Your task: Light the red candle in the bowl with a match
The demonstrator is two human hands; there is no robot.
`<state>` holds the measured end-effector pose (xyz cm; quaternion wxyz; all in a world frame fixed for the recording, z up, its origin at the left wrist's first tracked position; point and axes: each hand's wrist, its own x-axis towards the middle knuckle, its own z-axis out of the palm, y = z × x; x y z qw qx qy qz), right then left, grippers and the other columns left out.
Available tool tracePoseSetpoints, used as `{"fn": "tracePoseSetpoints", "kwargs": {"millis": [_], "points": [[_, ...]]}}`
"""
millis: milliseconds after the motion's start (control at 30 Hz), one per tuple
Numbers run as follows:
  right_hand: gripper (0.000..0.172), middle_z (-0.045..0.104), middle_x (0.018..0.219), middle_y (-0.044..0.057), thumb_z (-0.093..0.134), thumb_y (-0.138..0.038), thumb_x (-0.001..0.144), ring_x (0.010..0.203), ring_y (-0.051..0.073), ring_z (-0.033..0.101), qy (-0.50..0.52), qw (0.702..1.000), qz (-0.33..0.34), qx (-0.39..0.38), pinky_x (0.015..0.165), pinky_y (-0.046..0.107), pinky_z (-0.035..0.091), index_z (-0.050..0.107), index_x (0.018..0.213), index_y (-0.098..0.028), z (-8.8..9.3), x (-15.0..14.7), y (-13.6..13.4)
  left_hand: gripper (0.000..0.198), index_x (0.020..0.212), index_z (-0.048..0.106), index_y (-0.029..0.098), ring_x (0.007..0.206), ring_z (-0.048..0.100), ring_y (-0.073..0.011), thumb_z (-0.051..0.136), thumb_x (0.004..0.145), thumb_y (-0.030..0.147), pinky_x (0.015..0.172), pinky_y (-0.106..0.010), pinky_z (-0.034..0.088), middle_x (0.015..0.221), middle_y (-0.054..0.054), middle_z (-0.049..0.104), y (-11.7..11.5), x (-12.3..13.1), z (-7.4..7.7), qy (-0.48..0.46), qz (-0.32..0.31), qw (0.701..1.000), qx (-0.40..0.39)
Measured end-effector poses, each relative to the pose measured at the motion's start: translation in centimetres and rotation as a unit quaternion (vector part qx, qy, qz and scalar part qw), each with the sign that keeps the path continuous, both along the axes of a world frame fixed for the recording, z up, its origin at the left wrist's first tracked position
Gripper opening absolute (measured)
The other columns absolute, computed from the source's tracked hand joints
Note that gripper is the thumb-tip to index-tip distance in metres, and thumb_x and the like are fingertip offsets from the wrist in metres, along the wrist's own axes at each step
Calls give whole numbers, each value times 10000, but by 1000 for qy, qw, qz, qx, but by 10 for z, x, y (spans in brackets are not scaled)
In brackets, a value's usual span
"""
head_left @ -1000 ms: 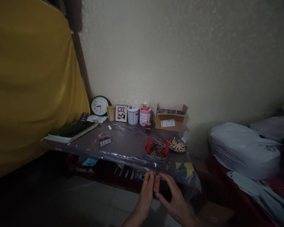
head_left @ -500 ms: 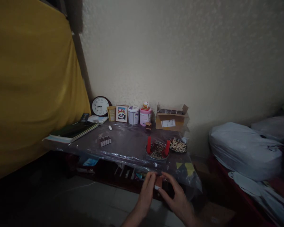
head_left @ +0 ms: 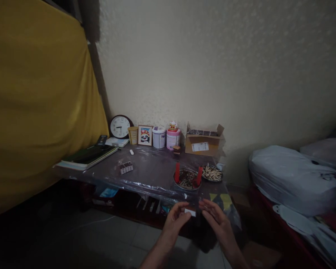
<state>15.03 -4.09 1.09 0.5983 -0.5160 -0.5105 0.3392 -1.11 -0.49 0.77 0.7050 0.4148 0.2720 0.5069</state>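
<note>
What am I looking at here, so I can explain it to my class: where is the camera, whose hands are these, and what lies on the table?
The camera sits on a person's head, looking forward and down. The left hand and right hand are their own; together they hold a small matchbox. On the plastic-covered table stand a dish with two red pieces, a dish of matchsticks, a cardboard box, a clock, tins and books.
</note>
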Motion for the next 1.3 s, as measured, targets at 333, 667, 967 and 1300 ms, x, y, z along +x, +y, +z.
{"fn": "tracePoseSetpoints", "kwargs": {"millis": [333, 667, 967, 1300], "points": [[289, 709, 891, 81, 723, -402, 643, 841, 272, 668, 190, 981, -20, -29, 846, 431, 520, 700, 828, -180, 9, -3, 1, 249, 875, 641, 162, 821, 613, -164, 721, 644, 213, 779, -286, 436, 884, -60, 685, -1, 1, -3, -126, -51, 988, -75], [270, 700, 895, 51, 611, -436, 756, 862, 236, 643, -42, 995, -90, -8, 777, 333, 521, 670, 894, -211, 4, -4, -2, 267, 849, 651, 148, 816, 617, -175, 744, 612, 231, 791, -290, 427, 856, -68, 689, -4, 3, 0, -115, -56, 989, -78], [236, 689, 872, 54, 576, -408, 791, 844, 210, 637, -136, 983, -104, 63, 771, 293, 511, 662, 868, -203, -6, -12, 0, 265, 867, 659, 151, 787, 603, -154, 735, 625, 226, 777, -275, 414, 841, -52, 687, -1, 6, -7, -97, -43, 993, -57], [230, 687, 868, 54, 540, -404, 822, 852, 212, 634, -194, 971, -103, 93, 791, 303, 514, 669, 847, -215, -2, -10, -4, 284, 865, 673, 150, 862, 614, -199, 742, 620, 275, 849, -327, 417, 894, -83, 693, 0, 5, -8, -100, -42, 993, -55]]}}
